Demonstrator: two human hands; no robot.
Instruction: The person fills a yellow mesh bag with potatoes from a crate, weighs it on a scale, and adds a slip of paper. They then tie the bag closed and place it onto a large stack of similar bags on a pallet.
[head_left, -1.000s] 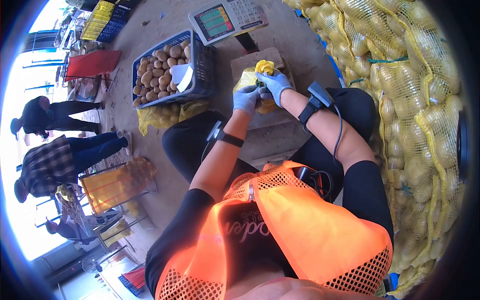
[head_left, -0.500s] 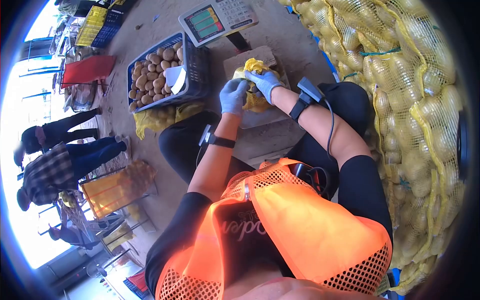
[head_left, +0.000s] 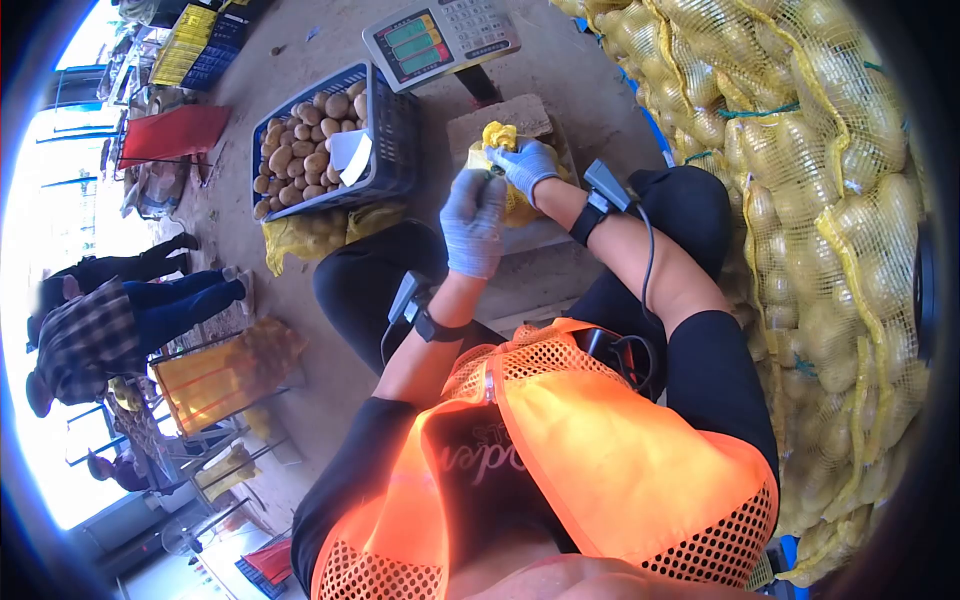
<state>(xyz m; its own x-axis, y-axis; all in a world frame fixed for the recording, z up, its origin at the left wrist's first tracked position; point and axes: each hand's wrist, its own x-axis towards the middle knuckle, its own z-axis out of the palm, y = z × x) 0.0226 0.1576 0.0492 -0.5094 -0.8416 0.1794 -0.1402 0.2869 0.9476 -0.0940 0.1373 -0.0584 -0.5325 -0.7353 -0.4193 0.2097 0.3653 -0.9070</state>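
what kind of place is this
Probably a potato packing or sorting shed: a crate of loose potatoes, a digital scale and stacked mesh sacks full of them.

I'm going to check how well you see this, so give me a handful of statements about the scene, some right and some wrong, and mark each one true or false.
1. The left hand is gloved. True.
2. The right hand grips the bunched top of a yellow mesh bag. True.
3. The white paper lies on the floor. False: it rests on the potatoes in the crate.
4. The scale display is dark. False: it is lit green.
5. The person's vest is orange. True.
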